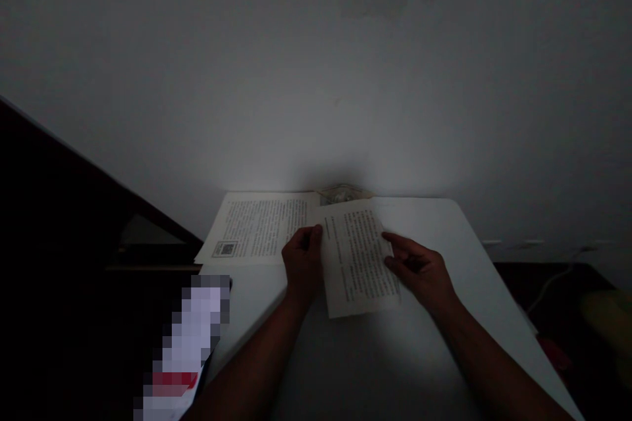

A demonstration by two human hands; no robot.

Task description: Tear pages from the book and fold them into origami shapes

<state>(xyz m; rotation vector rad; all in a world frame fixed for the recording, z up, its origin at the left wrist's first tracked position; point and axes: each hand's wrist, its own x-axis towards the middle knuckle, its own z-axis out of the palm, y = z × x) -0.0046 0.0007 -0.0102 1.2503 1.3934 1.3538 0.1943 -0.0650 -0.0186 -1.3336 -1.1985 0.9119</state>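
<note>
A printed page [363, 260] with dense columns of text is held up over the table, a little tilted. My left hand [302, 262] is closed on its left edge, the thumb pointing up along the paper. My right hand [422, 270] is at the opposite edge, thumb and forefinger tips against the paper with a gap between them; the other fingers are curled and partly hidden. Beyond my left hand lies another printed sheet [266, 227] with a square code in its lower corner. Part of a patterned paper piece [343, 195] shows behind the held page.
The white table [419, 210] stands against a grey wall [276, 79]. At its left edge is a blurred-out, bright, screen-like object [192, 335]. A pale cable [548, 286] runs through the dark area at right, near a dim yellowish shape [607, 322]. The room is dim.
</note>
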